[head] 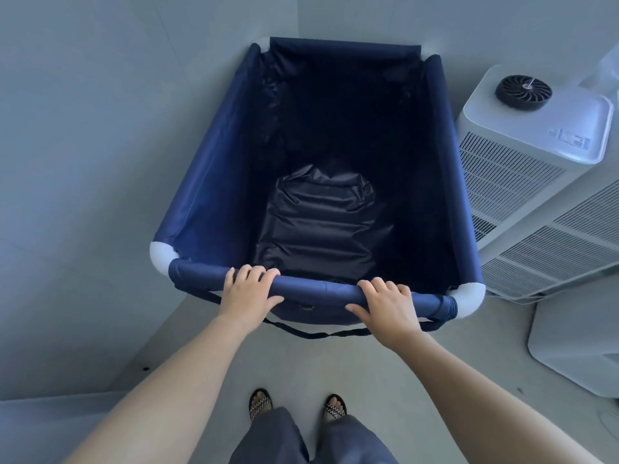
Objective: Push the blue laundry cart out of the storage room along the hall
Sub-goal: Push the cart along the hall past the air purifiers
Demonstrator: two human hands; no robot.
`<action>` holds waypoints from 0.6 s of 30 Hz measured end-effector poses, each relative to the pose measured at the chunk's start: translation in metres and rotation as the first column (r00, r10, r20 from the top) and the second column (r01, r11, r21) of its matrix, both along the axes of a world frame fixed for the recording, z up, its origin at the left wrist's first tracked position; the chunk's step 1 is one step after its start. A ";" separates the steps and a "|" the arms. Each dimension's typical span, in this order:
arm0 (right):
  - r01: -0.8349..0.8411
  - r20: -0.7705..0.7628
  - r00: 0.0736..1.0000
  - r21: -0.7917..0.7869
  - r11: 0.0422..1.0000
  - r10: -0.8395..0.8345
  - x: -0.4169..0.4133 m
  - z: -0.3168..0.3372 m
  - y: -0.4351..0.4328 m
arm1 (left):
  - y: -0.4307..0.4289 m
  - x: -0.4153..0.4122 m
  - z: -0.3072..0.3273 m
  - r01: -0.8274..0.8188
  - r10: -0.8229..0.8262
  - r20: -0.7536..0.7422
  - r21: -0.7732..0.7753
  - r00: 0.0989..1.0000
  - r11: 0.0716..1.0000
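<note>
Fingers (pixel 254 272) of left hand (pixel 249 293) curled over top of near rail (pixel 315 289) of cart (pixel 207 182), thumb along rail's near side; gripping left of middle. Right hand (pixel 385 306) in same grip right of middle, fingers (pixel 378 284) wrapped over rail, thumb pointing toward centre. Hands apart, both arms stretched forward.

Cart: blue fabric bin on tube frame, white caps (pixel 160 257) at corners. Standing on floor (pixel 335 370) in a room corner, far end close to back wall, left side along left wall (pixel 83 145). Inside dark, crumpled dark liner (pixel 318 222) at bottom. Dark strap (pixel 315 333) looping below near rail, between the hands. Wheels hidden.

Just right of cart, tall white unit (pixel 522 169) with slatted grilles, small black fan (pixel 523 92) lying on its top. Second unit (pixel 576 346), also white, nearer at right edge, apart from cart.

Below rail, two feet in dark sandals (pixel 260 403) on floor, grey trousers (pixel 274 440) at bottom edge.
</note>
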State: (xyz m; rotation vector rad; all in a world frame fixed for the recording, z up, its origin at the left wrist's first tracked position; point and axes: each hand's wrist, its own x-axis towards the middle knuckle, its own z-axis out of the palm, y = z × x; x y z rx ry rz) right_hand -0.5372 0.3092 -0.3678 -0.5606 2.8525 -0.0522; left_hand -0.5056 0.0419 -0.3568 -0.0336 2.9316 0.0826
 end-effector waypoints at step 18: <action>0.223 -0.004 0.975 0.039 0.974 -0.223 0.088 0.001 -0.026 | -0.056 0.061 -0.010 0.292 -0.290 -0.039 0.139 0.956 0.946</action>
